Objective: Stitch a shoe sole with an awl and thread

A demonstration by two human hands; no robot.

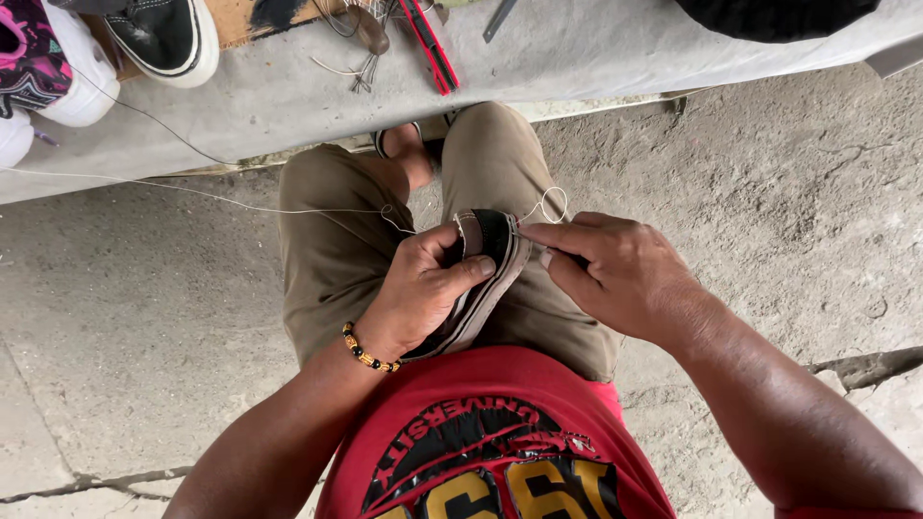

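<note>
My left hand (418, 288) grips a sandal (490, 245) with a black upper face and a tan-grey sole edge, held on edge over my lap. A beaded bracelet (368, 351) circles that wrist. My right hand (611, 269) pinches at the sandal's toe end, fingertips pressed to the sole edge; whatever it pinches is too small to see. A thin white thread (240, 204) runs from the sandal's tip far out to the left, and a small loop of it (553, 204) curls above my right fingers.
A raised grey concrete ledge (596, 48) crosses the top, carrying a black sneaker (168, 34), a pink-patterned shoe (34, 58), a red-handled tool (430, 43) and metal tools (365, 38). Cracked concrete floor (769, 192) lies around my khaki-clad legs.
</note>
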